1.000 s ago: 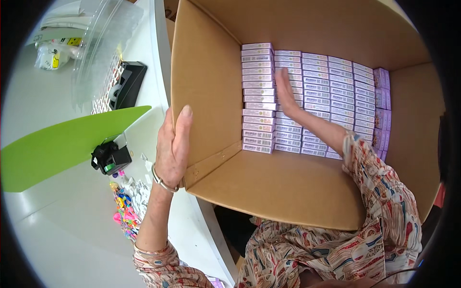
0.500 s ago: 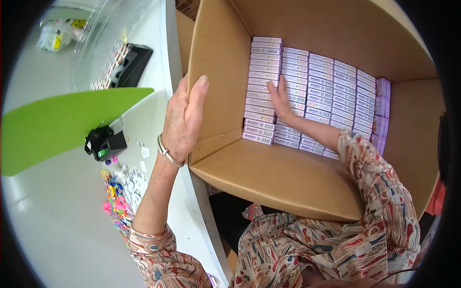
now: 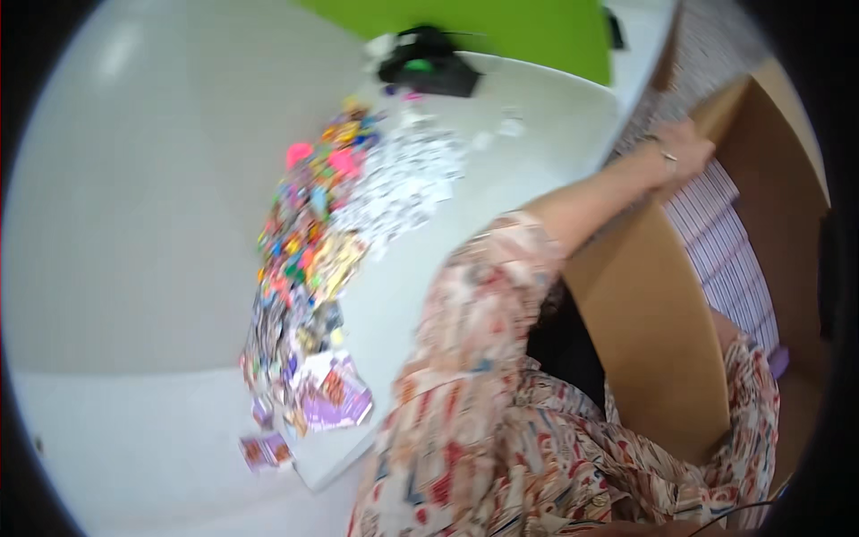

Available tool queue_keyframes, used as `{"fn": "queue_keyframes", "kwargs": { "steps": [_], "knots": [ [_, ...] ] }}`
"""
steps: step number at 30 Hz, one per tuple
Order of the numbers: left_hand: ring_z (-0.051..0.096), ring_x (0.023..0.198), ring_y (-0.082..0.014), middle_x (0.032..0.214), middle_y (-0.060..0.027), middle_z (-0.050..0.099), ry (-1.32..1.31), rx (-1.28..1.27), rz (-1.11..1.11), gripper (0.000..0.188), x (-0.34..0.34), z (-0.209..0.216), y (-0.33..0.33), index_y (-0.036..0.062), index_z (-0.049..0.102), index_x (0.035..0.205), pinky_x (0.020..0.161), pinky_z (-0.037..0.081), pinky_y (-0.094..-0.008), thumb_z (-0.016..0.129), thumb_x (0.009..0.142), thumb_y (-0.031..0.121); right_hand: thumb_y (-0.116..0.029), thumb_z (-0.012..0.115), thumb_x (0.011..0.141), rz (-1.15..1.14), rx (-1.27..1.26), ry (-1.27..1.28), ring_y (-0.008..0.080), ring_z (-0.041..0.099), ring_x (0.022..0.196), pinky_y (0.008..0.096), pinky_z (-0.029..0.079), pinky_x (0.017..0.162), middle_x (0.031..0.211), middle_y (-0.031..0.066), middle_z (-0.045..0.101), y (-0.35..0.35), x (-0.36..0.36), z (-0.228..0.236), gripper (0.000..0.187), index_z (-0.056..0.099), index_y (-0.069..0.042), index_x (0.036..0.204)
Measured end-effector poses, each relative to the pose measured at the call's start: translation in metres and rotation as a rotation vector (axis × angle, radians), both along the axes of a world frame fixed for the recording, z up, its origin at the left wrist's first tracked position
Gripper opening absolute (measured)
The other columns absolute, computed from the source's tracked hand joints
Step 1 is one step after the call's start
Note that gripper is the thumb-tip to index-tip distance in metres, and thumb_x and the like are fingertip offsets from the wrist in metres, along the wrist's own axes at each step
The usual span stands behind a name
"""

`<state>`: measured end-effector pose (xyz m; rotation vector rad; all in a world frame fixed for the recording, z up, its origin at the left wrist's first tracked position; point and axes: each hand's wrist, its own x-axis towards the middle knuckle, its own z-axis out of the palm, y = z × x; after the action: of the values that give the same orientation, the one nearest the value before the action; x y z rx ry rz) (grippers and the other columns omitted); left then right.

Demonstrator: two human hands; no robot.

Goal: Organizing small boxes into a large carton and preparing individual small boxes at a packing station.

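Cardboard box (image 3: 649, 304) stands open at the person's right, against the patterned shirt (image 3: 573, 447), with neat rows of small pale-purple boxes (image 3: 729, 251) packed inside it. The left hand (image 3: 689, 150), a bracelet (image 3: 667, 157) at its wrist, is at the box's upper rim – motion blur hides the fingers, so I cannot tell how tightly they close on it. The right forearm (image 3: 723, 329) reaches down inside, by the rows; its hand is hidden behind the near wall, its state impossible to tell. To the left, the white desk (image 3: 403, 286) carries a long heap of colourful little pieces (image 3: 304, 215), white slips (image 3: 403, 179) beside them, and a purple package (image 3: 340, 403) near the lower end. A black tape dispenser (image 3: 455, 79) stands beyond, by a green panel (image 3: 528, 31).
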<state>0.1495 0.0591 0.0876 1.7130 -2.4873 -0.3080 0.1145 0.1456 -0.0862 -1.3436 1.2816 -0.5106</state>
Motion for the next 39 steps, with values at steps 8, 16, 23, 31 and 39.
{"fn": "queue_keyframes", "kwargs": {
  "steps": [8,16,23,31,39],
  "knots": [
    [0.056,0.112,-0.0373,0.116,-0.0263,0.060,0.531,0.077,0.359,0.042,0.032,0.074,0.061,0.0232,0.065,0.114,0.096,0.045,-0.0422,0.051,0.084,0.050,-0.037,0.044,0.098,0.309,-0.385,-0.221,0.0308,0.030,0.135,0.0374,0.031,0.109,0.147,0.0217,0.030,-0.015,0.010,0.006,0.069,0.017,0.005,0.145],
    [0.056,0.114,-0.0328,0.122,-0.0212,0.059,0.474,0.001,0.220,0.068,0.192,0.132,0.371,0.0029,0.056,0.125,0.098,0.043,-0.0402,0.055,0.084,0.057,-0.030,0.048,0.098,0.510,-0.615,-0.414,0.0277,0.036,0.132,0.0369,0.036,0.106,0.146,0.0187,0.034,-0.031,-0.015,0.085,0.065,0.019,0.003,0.146],
    [0.049,0.124,-0.0328,0.133,-0.0214,0.052,0.348,-0.054,1.091,0.070,0.266,0.113,0.672,0.0024,0.050,0.131,0.104,0.037,-0.0383,0.071,0.080,0.046,-0.025,0.051,0.098,0.583,-0.795,-0.527,0.0254,0.041,0.130,0.0366,0.040,0.103,0.145,0.0165,0.038,-0.039,-0.101,0.201,0.063,0.021,0.001,0.146],
    [0.015,0.136,-0.0515,0.147,-0.0281,0.024,-0.101,-0.242,1.282,0.080,0.194,0.022,0.716,0.0043,0.053,0.125,0.105,0.012,-0.0644,0.076,0.066,0.054,-0.041,0.068,0.085,1.524,-0.780,-0.059,0.0357,0.060,0.101,0.0406,0.047,0.092,0.117,0.0252,0.058,0.309,0.132,0.220,0.065,0.049,0.005,0.127],
    [0.044,0.117,-0.0357,0.125,-0.0173,0.052,0.356,-0.540,1.339,0.027,0.214,0.025,0.681,0.0065,0.062,0.082,0.099,0.030,-0.0477,0.078,0.070,0.025,-0.057,0.077,0.065,1.281,-0.863,-0.133,0.0394,0.051,0.103,0.0450,0.044,0.088,0.113,0.0266,0.052,0.414,0.154,0.183,0.096,0.042,0.011,0.123]
  ]
}}
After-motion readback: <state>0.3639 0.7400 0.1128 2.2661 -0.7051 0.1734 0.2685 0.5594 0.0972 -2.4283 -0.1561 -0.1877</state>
